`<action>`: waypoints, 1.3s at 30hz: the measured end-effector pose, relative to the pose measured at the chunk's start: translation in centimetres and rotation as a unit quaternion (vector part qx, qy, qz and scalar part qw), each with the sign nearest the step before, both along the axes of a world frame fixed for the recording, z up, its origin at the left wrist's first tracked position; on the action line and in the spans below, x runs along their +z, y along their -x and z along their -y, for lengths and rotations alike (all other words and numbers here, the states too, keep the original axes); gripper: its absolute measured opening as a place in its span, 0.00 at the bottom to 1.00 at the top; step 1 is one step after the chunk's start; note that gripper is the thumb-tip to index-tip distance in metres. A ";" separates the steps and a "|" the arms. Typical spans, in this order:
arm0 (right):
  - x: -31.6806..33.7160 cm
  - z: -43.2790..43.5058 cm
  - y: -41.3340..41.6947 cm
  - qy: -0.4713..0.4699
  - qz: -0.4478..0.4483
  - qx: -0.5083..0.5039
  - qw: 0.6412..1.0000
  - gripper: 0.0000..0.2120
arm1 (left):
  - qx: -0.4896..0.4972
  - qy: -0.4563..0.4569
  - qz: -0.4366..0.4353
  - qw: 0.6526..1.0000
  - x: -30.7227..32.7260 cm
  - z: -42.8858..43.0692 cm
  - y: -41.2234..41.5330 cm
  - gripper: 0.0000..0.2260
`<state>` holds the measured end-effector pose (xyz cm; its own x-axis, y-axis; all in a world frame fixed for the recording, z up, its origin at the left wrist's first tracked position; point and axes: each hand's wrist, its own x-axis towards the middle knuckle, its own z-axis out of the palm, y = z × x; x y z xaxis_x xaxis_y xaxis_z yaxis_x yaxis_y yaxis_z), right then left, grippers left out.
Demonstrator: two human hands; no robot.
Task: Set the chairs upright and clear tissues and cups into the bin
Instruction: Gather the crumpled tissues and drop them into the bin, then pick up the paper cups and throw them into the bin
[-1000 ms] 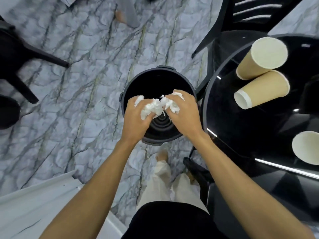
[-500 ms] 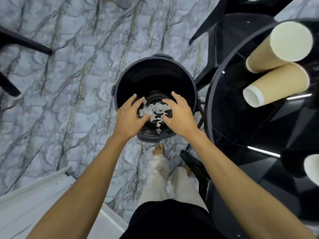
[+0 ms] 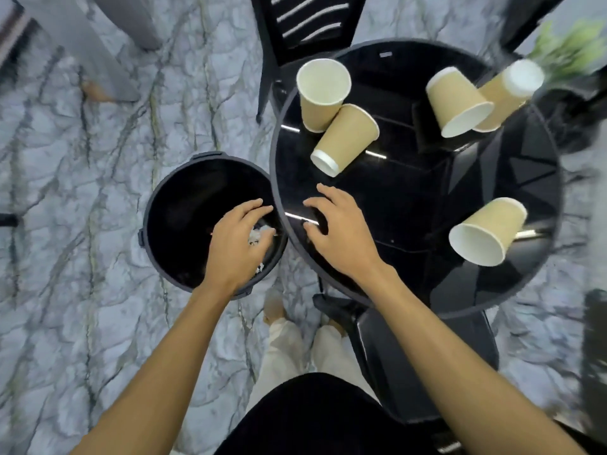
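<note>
On the right of the scene, the round black table (image 3: 410,198) carries most of the unfinished work. No tissue shows on its glass.

At its far side a slat-backed chair (image 3: 305,24) stands on its legs. A second chair (image 3: 410,349) sits tucked under the near edge, also right way up as far as I can tell. Dark shapes at the frame's far corners may be more chairs (too cropped and blurred to judge). The chair part of the job looks done, or close to it.

Left of the table, almost touching its rim, the bin (image 3: 184,205) stands open on the marble floor.

Both hands are apart and empty. The left hand (image 3: 239,244) hangs over the bin's mouth with loose, spread fingers. The right hand (image 3: 338,231) hovers over the table's near-left edge, fingers splayed, gripping nothing.

Five paper cups are not yet binned. One cup (image 3: 320,93) stands at the far left of the table with a tipped cup (image 3: 346,139) leaning against it. Two more (image 3: 458,105) (image 3: 505,93) lie together at the far right, and a fifth cup (image 3: 489,231) lies at the near right.

Smallest of all, the white tissues (image 3: 259,234) lie at the bottom of the bin, partly hidden by the left hand. That step appears finished, and by my reckoning the cups are the bulk of what is left.
</note>
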<state>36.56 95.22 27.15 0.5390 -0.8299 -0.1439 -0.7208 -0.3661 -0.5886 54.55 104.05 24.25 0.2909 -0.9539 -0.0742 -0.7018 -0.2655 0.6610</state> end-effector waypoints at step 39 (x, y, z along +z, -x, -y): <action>-0.2 4.5 21.8 0.078 -0.075 -0.333 0.937 0.17 | -0.224 0.002 0.024 0.974 2.4 13.1 18.8 0.17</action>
<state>14.78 90.73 26.98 -0.1230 -0.9921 -0.0263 -0.8903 0.1220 -0.4386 35.75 90.97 26.68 -0.1511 -0.9863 -0.0659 -0.7767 0.0772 0.6252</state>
